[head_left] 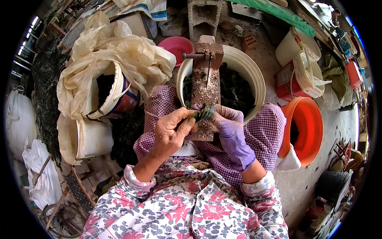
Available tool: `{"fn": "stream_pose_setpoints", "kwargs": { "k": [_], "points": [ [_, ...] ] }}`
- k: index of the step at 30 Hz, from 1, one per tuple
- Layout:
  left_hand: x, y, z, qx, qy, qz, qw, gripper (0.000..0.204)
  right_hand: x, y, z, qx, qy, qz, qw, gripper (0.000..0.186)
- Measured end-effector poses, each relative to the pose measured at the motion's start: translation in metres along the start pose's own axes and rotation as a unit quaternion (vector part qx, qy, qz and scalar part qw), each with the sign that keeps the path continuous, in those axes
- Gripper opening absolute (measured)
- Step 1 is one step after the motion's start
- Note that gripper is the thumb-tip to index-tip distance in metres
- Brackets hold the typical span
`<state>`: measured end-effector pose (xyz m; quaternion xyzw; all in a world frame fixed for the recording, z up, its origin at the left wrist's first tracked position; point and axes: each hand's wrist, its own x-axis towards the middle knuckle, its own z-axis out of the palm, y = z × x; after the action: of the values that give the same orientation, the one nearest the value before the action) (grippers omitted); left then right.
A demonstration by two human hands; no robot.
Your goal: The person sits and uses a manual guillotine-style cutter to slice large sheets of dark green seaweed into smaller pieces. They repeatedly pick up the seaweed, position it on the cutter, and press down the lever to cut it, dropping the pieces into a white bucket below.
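My bare left hand [174, 129] and my purple-gloved right hand [230, 129] meet in front of me. Between them is a small twisted bunch of dark green, seaweed-like strands [206, 112]; the fingers of both hands are closed on it. It lies across a brown, crumb-covered block [205, 89] with a bolt [193, 56] sticking out to the left near its far end. Under the block stands a white bucket [259, 85] holding more of the dark green mass [236, 85]. Some fingertips are hidden behind the bunch.
A white bucket [107, 107] lies tilted at left under crumpled plastic sheeting [119, 47], beside another white bucket [95, 137]. An orange bucket [306, 131] with a white cloth [289, 160] stands at right. Farther off are a pink basin [175, 46], a brick [250, 42] and white tubs [296, 46].
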<state>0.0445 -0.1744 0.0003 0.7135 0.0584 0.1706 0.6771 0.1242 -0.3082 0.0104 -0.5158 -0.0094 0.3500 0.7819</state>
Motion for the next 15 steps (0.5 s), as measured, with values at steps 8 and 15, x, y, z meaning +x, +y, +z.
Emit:
{"fn": "stream_pose_setpoints", "kwargs": {
  "k": [8,15],
  "points": [
    [-0.003,0.006,0.015,0.097,-0.063,-0.083,0.990,0.010,0.003,0.019,-0.020,-0.330,-0.013,-0.347,0.878,0.019],
    [-0.003,0.008,0.030,0.026,0.032,-0.021,0.999,0.015,-0.002,0.014,-0.026,-0.281,0.005,-0.272,0.920,0.010]
  ]
}}
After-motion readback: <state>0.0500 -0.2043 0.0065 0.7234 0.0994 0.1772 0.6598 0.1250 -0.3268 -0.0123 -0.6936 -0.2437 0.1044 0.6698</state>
